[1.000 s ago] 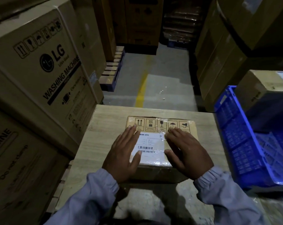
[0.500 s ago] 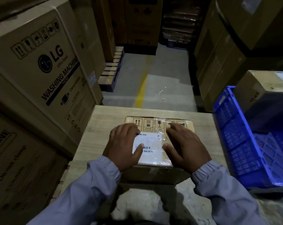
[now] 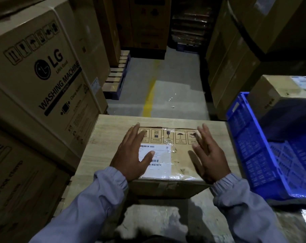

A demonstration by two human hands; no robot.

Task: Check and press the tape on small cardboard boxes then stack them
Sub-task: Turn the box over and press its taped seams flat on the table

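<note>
Hands slid apart: left hand [image 3: 131,156] and right hand [image 3: 211,155] flat, fingers straight, gripping nothing, at taped cardboard box [image 3: 181,155] sides; barcode label [image 3: 160,154] exposed.

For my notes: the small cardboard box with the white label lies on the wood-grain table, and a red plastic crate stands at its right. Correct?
Only the colour is wrong: in the head view the plastic crate is blue. The small cardboard box with its white label lies on the wood-grain table.

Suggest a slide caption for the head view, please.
Left hand and right hand lie flat on a taped cardboard box on a wooden table, blue crate alongside.
</note>
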